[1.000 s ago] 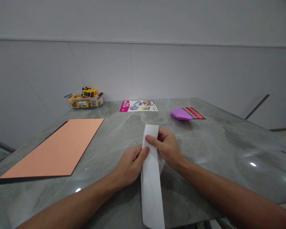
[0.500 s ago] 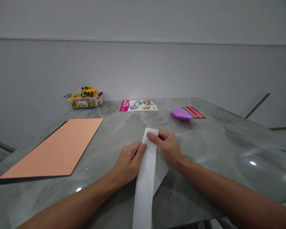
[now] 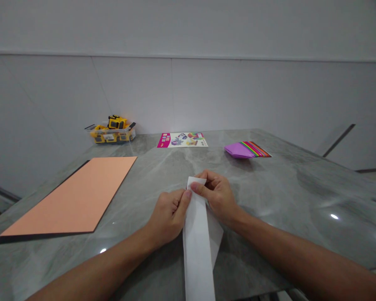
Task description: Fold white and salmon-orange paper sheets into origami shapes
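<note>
Holds a long folded white paper strip by its far end with both hands, near the middle of the grey marble-look table. Pinches the left edge of that end with the left hand, thumb on top, fingers curled in beneath. Clamps the top right corner with the right hand, thumb pressed onto the paper just beside the left thumb, the other fingers bent behind the sheet. Keeps the far tip slightly raised and curled off the tabletop. From the hands back toward the near table edge and out of the bottom of the view: the rest of the strip, with a wider white flap showing under its right side.

To the left, well apart from the hands: a large orange sheet lying flat on a black backing. At the far left corner, against the wall: a clear tray of yellow toy construction vehicles. At the far edge, centre: a printed colour leaflet with a pink left border. To its right: a fanned stack of coloured paper, purple on top.
</note>
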Demonstrator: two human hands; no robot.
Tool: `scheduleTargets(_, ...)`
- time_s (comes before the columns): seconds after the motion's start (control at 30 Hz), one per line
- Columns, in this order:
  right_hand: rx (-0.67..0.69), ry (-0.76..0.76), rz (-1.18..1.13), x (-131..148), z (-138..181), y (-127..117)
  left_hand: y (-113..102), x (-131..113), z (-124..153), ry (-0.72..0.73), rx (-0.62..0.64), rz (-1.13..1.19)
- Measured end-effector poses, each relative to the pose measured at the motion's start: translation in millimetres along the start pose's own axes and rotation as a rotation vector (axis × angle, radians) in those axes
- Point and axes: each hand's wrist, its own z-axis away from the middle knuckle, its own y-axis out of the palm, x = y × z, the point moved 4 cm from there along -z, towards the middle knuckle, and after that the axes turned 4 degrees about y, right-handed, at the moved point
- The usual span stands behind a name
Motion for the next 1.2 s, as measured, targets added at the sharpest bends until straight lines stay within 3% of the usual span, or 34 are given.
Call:
scheduleTargets(0.17,-0.026,-0.018,0.051,1,0,-2,-1,8,-3,-0.094,-0.040,0.070)
scheduleTargets(0.37,-0.240,-0.046,0.079,-1,-6,-19,15,14,-1,-0.280,0.213,0.332)
scheduleTargets(0.43,-0.251,-0.050,0.065,-1,-8,-22,16,14,0,-0.301,0.218,0.381)
scheduleTargets(0.67,-0.109,0.114,-0.084,-6,-9,-15,12,12,3,-0.304,0.166,0.402)
scheduleTargets(0.83,-0.162,0.015,-0.063,-1,-11,-20,18,18,6,-0.414,0.196,0.499)
scheduleTargets(1.07,0.081,0.266,-0.002,-9,-9,-10,9,14,4,-0.320,0.096,0.375)
scheduleTargets(1.2,0.063,0.241,0.010,-6,-6,-9,8,13,4,-0.303,0.097,0.348)
